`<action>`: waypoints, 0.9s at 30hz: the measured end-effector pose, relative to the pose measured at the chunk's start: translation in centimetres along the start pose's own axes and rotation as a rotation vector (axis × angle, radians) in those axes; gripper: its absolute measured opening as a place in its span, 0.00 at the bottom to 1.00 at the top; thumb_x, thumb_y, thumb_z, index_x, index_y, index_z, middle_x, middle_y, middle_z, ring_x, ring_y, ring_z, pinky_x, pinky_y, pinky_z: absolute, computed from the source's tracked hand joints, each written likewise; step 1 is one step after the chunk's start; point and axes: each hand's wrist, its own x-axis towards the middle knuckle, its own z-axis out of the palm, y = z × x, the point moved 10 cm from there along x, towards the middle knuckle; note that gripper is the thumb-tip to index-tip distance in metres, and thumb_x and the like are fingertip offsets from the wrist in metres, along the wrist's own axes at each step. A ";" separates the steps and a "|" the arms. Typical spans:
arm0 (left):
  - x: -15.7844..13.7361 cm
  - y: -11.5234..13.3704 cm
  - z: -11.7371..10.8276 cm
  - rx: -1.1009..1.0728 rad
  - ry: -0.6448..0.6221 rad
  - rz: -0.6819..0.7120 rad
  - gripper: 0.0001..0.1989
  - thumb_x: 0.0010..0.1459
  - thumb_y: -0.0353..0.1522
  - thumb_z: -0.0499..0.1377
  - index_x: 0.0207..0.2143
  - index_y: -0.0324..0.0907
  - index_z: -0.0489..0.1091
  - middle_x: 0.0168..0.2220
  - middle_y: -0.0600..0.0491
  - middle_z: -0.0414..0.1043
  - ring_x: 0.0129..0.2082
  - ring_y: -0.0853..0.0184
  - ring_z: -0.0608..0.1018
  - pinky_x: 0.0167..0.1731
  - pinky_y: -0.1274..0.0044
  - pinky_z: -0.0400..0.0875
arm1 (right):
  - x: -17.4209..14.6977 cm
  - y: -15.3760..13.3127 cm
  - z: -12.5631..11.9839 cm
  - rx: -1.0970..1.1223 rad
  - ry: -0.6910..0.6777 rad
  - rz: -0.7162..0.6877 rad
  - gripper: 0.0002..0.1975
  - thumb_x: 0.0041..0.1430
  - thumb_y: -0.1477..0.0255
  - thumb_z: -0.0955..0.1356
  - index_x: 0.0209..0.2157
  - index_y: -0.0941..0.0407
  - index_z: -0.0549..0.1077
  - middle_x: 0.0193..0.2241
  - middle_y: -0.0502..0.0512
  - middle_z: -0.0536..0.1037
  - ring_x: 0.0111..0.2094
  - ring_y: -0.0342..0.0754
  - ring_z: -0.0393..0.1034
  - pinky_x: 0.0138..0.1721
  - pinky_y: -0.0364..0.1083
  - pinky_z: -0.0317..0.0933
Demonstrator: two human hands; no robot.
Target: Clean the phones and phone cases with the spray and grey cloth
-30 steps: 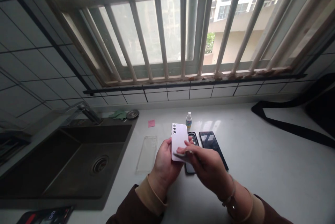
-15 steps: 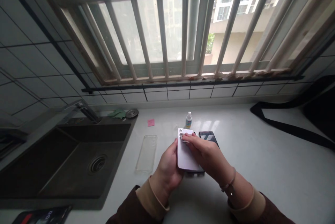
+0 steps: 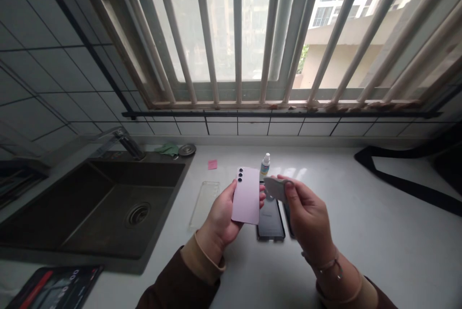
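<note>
My left hand (image 3: 220, 215) is closed around a pale pink smartphone (image 3: 246, 198), its back with the camera lenses facing me. Pinched between the thumb and fingers of my right hand (image 3: 306, 208) is a small grey cloth (image 3: 277, 187), held apart from the phone on its right. Below and behind the pink phone, a dark phone (image 3: 271, 222) lies on the counter. Another dark device (image 3: 288, 220) beside it is mostly covered by my right hand. A small white bottle (image 3: 265, 164) stands upright behind them. To the left lies a clear phone case (image 3: 198, 210), partly hidden by my left hand.
A dark sink (image 3: 173, 193) with a faucet (image 3: 130, 143) takes up the left side. Near it are a green cloth (image 3: 167, 149), a round drain strainer (image 3: 187, 149) and a pink note (image 3: 212, 164). A black strap (image 3: 375, 169) lies right; a black packet (image 3: 57, 287) lies front left.
My right hand has lifted the cloth off the phone's back and moved right, uncovering the lenses. The pink phone is turned more upright in my left hand. The view has shifted slightly.
</note>
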 end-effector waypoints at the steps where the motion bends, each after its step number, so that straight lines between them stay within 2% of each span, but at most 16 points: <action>1: -0.2 -0.6 0.4 0.028 -0.023 -0.035 0.27 0.75 0.43 0.51 0.61 0.30 0.71 0.53 0.32 0.80 0.45 0.52 0.86 0.49 0.64 0.80 | 0.3 0.3 -1.0 -0.041 0.089 0.019 0.16 0.75 0.59 0.66 0.53 0.52 0.82 0.52 0.59 0.85 0.54 0.60 0.81 0.58 0.60 0.75; 3: -0.6 -1.6 0.9 0.098 -0.064 -0.094 0.28 0.74 0.43 0.52 0.62 0.29 0.71 0.54 0.30 0.79 0.46 0.51 0.86 0.48 0.64 0.80 | 0.8 0.3 -1.8 -0.118 0.149 -0.005 0.17 0.76 0.59 0.66 0.53 0.52 0.82 0.52 0.59 0.85 0.55 0.60 0.80 0.60 0.61 0.72; 6: -0.8 -1.6 0.7 0.214 -0.059 -0.045 0.24 0.72 0.40 0.58 0.60 0.31 0.72 0.52 0.31 0.80 0.43 0.51 0.86 0.42 0.67 0.81 | 1.1 0.0 0.2 -0.203 -0.019 -0.119 0.15 0.76 0.63 0.65 0.55 0.50 0.81 0.55 0.57 0.84 0.56 0.58 0.80 0.58 0.57 0.75; 8: -0.5 -0.8 -0.1 0.253 0.001 0.031 0.20 0.71 0.37 0.60 0.58 0.32 0.74 0.49 0.34 0.81 0.37 0.57 0.85 0.36 0.72 0.80 | 0.5 -0.3 2.2 -0.218 -0.154 -0.219 0.15 0.77 0.68 0.64 0.57 0.49 0.80 0.58 0.56 0.82 0.59 0.57 0.79 0.58 0.54 0.76; 11: 0.0 0.1 -1.7 0.169 0.133 0.075 0.18 0.72 0.36 0.59 0.56 0.31 0.75 0.45 0.37 0.82 0.32 0.63 0.83 0.32 0.75 0.79 | -1.1 -1.1 4.5 -0.167 -0.275 -0.342 0.17 0.76 0.74 0.63 0.59 0.49 0.78 0.60 0.55 0.80 0.64 0.55 0.73 0.65 0.54 0.71; 13: 0.3 0.4 -2.2 0.048 0.172 0.080 0.19 0.74 0.36 0.56 0.57 0.30 0.74 0.47 0.36 0.82 0.35 0.62 0.84 0.38 0.74 0.81 | -2.1 -1.7 5.5 -0.105 -0.325 -0.365 0.18 0.76 0.76 0.63 0.59 0.48 0.78 0.60 0.54 0.80 0.65 0.54 0.72 0.67 0.54 0.69; 17: 0.5 1.3 -1.7 -0.108 0.122 0.115 0.24 0.77 0.37 0.48 0.61 0.27 0.70 0.52 0.32 0.80 0.45 0.57 0.85 0.51 0.67 0.81 | -3.6 -3.3 6.3 0.080 -0.399 -0.356 0.19 0.75 0.78 0.63 0.59 0.47 0.77 0.58 0.52 0.82 0.66 0.52 0.70 0.67 0.54 0.68; 21: -0.2 2.6 -1.1 -0.123 0.073 0.171 0.25 0.77 0.38 0.49 0.63 0.29 0.69 0.52 0.34 0.80 0.44 0.57 0.85 0.54 0.60 0.80 | -4.4 -4.8 6.0 0.213 -0.455 -0.367 0.19 0.75 0.78 0.64 0.59 0.47 0.78 0.55 0.53 0.84 0.63 0.54 0.74 0.65 0.55 0.70; 23: -0.5 2.8 -0.7 -0.113 0.038 0.160 0.25 0.76 0.39 0.50 0.61 0.29 0.71 0.51 0.34 0.81 0.44 0.56 0.85 0.54 0.60 0.80 | -4.4 -4.5 5.8 0.283 -0.485 -0.314 0.16 0.76 0.75 0.65 0.57 0.48 0.80 0.53 0.55 0.85 0.59 0.55 0.78 0.63 0.57 0.73; 25: -0.6 2.8 -0.5 -0.075 0.026 0.122 0.25 0.75 0.41 0.51 0.59 0.29 0.72 0.47 0.35 0.82 0.40 0.57 0.86 0.49 0.62 0.82 | -3.4 -2.9 5.1 0.373 -0.418 -0.171 0.12 0.76 0.70 0.66 0.52 0.50 0.82 0.48 0.57 0.87 0.53 0.56 0.83 0.56 0.56 0.77; 27: -0.7 2.2 -0.6 -0.011 0.016 0.060 0.24 0.75 0.42 0.52 0.56 0.29 0.74 0.41 0.36 0.83 0.34 0.58 0.85 0.42 0.66 0.84 | -1.7 -0.2 3.2 0.423 -0.196 0.000 0.12 0.76 0.63 0.67 0.48 0.52 0.82 0.45 0.58 0.87 0.46 0.55 0.85 0.47 0.53 0.81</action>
